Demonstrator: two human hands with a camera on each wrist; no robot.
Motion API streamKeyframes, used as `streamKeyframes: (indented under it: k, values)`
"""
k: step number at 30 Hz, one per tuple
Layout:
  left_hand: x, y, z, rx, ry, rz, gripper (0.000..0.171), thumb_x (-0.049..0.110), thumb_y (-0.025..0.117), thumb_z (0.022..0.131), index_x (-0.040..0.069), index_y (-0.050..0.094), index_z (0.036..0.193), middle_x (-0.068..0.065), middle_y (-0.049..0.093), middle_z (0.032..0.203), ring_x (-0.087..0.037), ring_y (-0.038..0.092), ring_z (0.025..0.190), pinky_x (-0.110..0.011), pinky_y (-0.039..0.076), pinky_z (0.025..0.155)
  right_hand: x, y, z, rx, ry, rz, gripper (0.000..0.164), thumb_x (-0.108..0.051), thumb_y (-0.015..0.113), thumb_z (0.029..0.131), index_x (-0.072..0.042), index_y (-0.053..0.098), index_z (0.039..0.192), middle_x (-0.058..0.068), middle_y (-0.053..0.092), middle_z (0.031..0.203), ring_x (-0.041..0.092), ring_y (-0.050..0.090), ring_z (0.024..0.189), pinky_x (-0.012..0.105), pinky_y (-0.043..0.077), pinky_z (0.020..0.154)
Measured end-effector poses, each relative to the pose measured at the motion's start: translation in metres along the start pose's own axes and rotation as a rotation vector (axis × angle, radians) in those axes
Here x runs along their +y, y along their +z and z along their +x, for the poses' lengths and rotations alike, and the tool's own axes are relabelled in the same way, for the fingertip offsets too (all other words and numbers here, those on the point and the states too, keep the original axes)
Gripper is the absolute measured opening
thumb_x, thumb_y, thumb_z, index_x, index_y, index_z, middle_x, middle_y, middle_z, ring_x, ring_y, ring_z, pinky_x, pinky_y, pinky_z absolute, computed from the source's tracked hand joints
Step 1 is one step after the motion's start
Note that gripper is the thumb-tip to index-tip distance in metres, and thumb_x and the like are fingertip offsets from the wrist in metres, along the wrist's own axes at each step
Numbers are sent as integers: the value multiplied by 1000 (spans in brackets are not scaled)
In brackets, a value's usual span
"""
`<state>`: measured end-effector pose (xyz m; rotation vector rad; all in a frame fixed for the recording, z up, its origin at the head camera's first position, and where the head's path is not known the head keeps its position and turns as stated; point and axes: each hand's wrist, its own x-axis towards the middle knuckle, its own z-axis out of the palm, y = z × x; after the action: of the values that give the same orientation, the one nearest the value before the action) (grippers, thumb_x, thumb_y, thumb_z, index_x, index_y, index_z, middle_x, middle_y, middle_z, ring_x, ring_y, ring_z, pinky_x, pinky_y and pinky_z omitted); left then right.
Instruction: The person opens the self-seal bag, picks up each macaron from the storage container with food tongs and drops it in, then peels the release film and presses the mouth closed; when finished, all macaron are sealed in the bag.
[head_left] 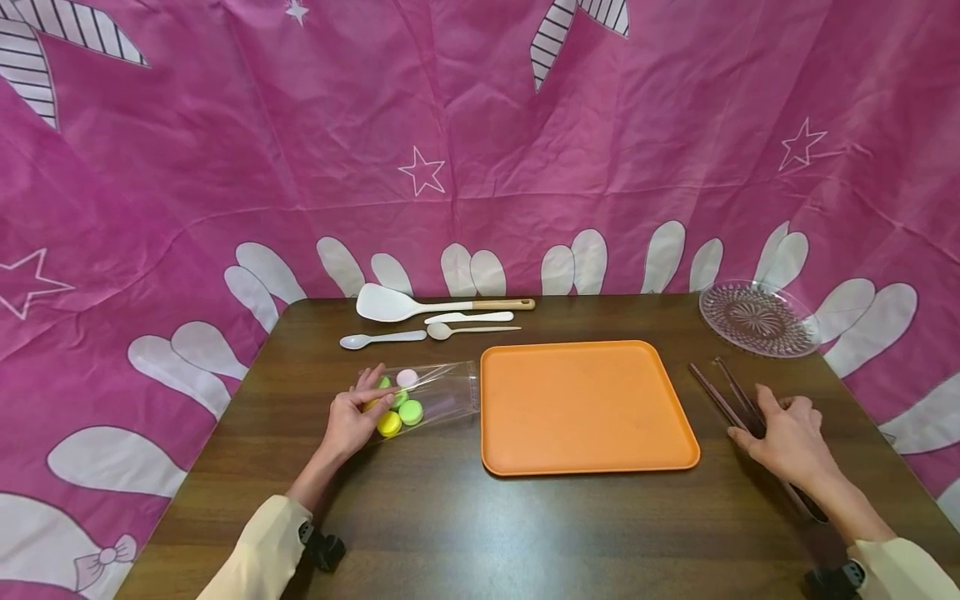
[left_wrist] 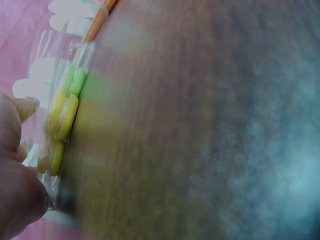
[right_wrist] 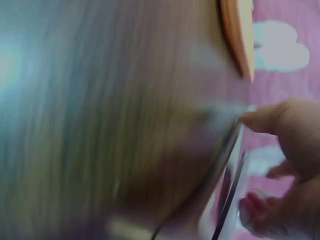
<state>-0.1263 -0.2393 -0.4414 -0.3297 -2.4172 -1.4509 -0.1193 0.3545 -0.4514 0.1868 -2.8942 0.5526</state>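
In the head view a clear bag (head_left: 450,398) of several macarons lies left of the orange tray. Green (head_left: 410,412), yellow (head_left: 389,424) and pale pink (head_left: 407,378) ones show through it. My left hand (head_left: 360,412) rests over the bag's left end, fingers spread and fairly straight; the left wrist view shows the bag (left_wrist: 62,112) edge-on beside the fingers. At the right, metal tongs (head_left: 716,396) lie on the table with their arms apart, tips pointing away. My right hand (head_left: 795,437) grips them from above, thumb on one arm and curled fingers by the other.
An orange tray (head_left: 585,408) occupies the table's middle. Behind the bag lie a white spatula (head_left: 390,303) with a wooden handle, a white knife (head_left: 472,317) and two spoons (head_left: 390,337). A clear patterned plate (head_left: 757,319) sits at the far right corner, before a pink curtain (head_left: 480,125).
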Motion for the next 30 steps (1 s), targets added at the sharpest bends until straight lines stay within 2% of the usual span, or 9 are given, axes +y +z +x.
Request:
streamKeyframes:
  k: [4, 7, 11, 14, 17, 21, 24, 26, 30]
  values:
    - [0, -1, 0, 5, 6, 17, 13, -13, 67, 88, -16, 71, 99, -37, 49, 135, -56, 34, 134, -70, 15, 110, -40, 9, 7, 184, -66, 113, 65, -8, 80, 78, 14, 46, 129, 43, 43, 104, 58, 42, 96, 67, 38, 72]
    - [-9, 0, 0, 12, 13, 19, 12, -13, 67, 88, -16, 72, 99, -36, 49, 135, -57, 34, 134, -71, 15, 110, -86, 17, 11, 219, -168, 249, 52, -1, 79, 79, 12, 57, 124, 31, 57, 100, 43, 58, 87, 54, 50, 71]
    - [-31, 2, 1, 32, 14, 26, 13, -12, 69, 87, -12, 74, 99, -34, 51, 135, -55, 35, 135, -71, 14, 110, -160, 27, 11, -65, -167, 660, 41, -3, 72, 90, 12, 59, 126, 20, 69, 101, 29, 69, 80, 34, 58, 70]
    - [-43, 4, 2, 24, -2, 27, 13, -9, 71, 87, -8, 76, 100, -29, 52, 137, -51, 35, 137, -68, 14, 112, -212, 37, 8, -379, -41, 1037, 48, -9, 62, 99, 18, 46, 136, 27, 67, 114, 37, 69, 95, 36, 57, 84]
    - [-46, 5, 2, 4, -16, 28, 13, -5, 72, 89, -4, 77, 101, -25, 52, 140, -48, 34, 139, -66, 13, 114, -258, 50, 6, -578, 75, 1321, 52, -11, 59, 101, 19, 39, 139, 29, 64, 120, 40, 65, 108, 43, 51, 97]
    - [-46, 7, 2, 4, -19, 37, 13, -3, 72, 89, -2, 78, 101, -24, 52, 140, -48, 35, 139, -66, 14, 114, -309, 72, 5, -655, 244, 1569, 27, -4, 58, 99, 14, 53, 119, 17, 62, 109, 35, 62, 110, 44, 46, 103]
    - [-46, 8, 2, 9, -20, 45, 14, -4, 72, 88, -2, 78, 101, -24, 52, 140, -48, 35, 138, -66, 14, 114, -336, 88, 4, -650, 352, 1649, 13, 0, 58, 97, 8, 54, 106, 13, 53, 106, 34, 56, 114, 43, 43, 106]
    - [-45, 8, 2, 11, -23, 45, 14, -4, 73, 88, -3, 78, 101, -23, 52, 140, -47, 35, 139, -66, 14, 113, -348, 97, 4, -632, 397, 1674, 14, 0, 58, 98, 8, 52, 108, 13, 48, 110, 35, 50, 119, 45, 40, 108]
    - [-45, 5, 2, 17, -30, 42, 14, -3, 73, 88, -3, 78, 101, -22, 52, 141, -46, 35, 139, -65, 14, 114, -362, 118, 5, -556, 462, 1705, 12, 0, 57, 98, 2, 51, 87, 11, 47, 107, 30, 49, 114, 47, 37, 110]
